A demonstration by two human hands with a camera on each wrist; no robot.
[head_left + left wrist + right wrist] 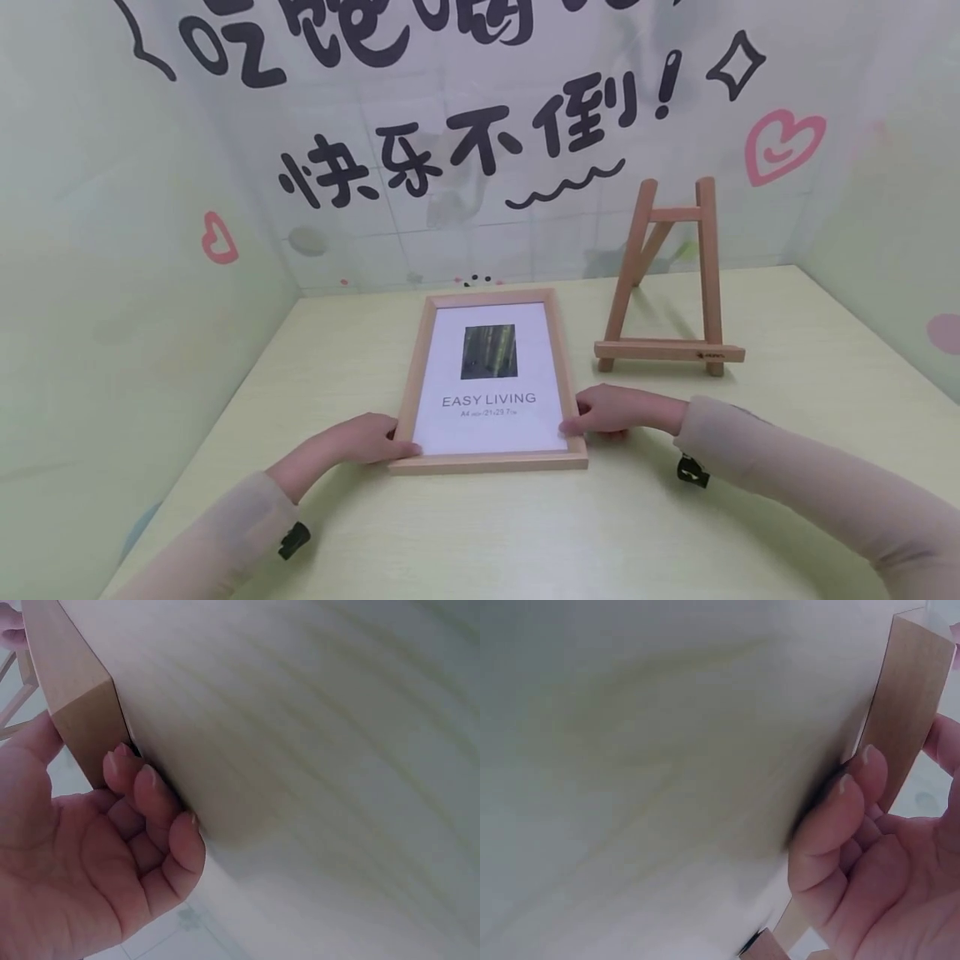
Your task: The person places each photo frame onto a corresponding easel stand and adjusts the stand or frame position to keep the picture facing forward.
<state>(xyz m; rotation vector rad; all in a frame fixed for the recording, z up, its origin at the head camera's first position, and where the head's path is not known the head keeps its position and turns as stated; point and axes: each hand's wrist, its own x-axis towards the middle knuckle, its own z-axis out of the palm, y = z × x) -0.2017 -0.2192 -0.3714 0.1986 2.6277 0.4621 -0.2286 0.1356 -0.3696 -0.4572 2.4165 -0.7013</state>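
A light-wood picture frame (487,462) lies face up on the table, with a white sheet inside that reads "EASY LIVING" below a small dark picture. My left hand (369,439) grips its left side near the front corner, thumb over the top edge. On the opposite side my right hand (617,410) holds the rim, thumb also on top. In the left wrist view, the left fingers (156,791) curl by the frame's lower edge (86,705). The right wrist view has the right fingers (829,825) bent likewise beside the wooden rim (907,690); some fingertips are partly hidden.
A small wooden easel (667,351) stands upright at the back right, its ledge facing forward. The pale table (480,542) meets a back wall (375,242) with printed lettering, and side walls rise left and right. Black clips or straps (294,540) show at both wrists.
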